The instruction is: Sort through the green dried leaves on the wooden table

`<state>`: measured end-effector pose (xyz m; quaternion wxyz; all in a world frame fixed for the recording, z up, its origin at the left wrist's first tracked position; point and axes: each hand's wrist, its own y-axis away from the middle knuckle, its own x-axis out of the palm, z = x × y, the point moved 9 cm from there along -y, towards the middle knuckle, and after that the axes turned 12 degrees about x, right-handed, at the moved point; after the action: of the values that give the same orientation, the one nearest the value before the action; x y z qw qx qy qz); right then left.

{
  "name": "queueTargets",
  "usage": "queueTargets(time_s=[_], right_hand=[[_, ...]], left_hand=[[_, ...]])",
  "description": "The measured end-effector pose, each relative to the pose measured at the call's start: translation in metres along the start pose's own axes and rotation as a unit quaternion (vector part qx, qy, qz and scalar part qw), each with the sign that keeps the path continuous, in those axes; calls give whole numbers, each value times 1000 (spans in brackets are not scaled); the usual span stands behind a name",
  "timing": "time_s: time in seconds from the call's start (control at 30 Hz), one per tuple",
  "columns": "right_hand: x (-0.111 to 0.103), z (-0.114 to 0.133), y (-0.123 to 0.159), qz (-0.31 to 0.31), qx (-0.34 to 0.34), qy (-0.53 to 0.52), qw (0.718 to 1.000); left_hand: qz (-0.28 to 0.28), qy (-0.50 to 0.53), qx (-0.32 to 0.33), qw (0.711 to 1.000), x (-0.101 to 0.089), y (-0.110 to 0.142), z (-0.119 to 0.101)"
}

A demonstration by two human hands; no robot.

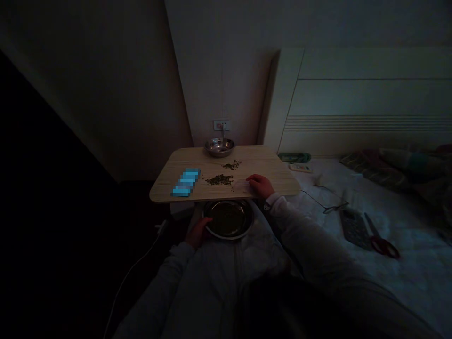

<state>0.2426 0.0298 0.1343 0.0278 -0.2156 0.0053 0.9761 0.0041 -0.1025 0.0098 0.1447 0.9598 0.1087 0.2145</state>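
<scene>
My right hand [260, 185] rests on the pale wood-grain top of an over-bed table [271, 181], its fingers curled at the edge of a thin pale sheet of paper [241, 186]. Two small piles of dried green leaves lie just left of it, a larger one [219, 180] and a smaller one [231, 165], with loose bits scattered around them. Below the table, my left hand [197, 232] grips the rim of a round steel plate [228, 236] on my lap. The plate's dark contents are too dim to make out.
A steel bowl [219, 147] stands at the table's far edge, and a blurred blue object [186, 182] lies at its left. On the bed at right are glasses [335, 206], a grater [355, 229] and red-handled scissors [382, 246]. A white cable [134, 268] runs down at left.
</scene>
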Motion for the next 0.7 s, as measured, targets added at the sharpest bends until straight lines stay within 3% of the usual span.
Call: queueTargets(time_s=[0.2, 0.4, 0.57, 0.7], right_hand=[[3, -5, -2, 13, -5, -13, 1000], [2, -7, 1, 11, 11, -23, 1000], [5, -5, 7, 26, -19, -7, 999], [8, -6, 13, 48, -26, -13, 998]], left_hand=[[-43, -17, -37, 998, -3, 12, -7], [-28, -8, -48, 998, 6, 17, -8], [-36, -27, -29, 999, -3, 11, -4], [-10, -26, -13, 1000, -7, 4, 2]])
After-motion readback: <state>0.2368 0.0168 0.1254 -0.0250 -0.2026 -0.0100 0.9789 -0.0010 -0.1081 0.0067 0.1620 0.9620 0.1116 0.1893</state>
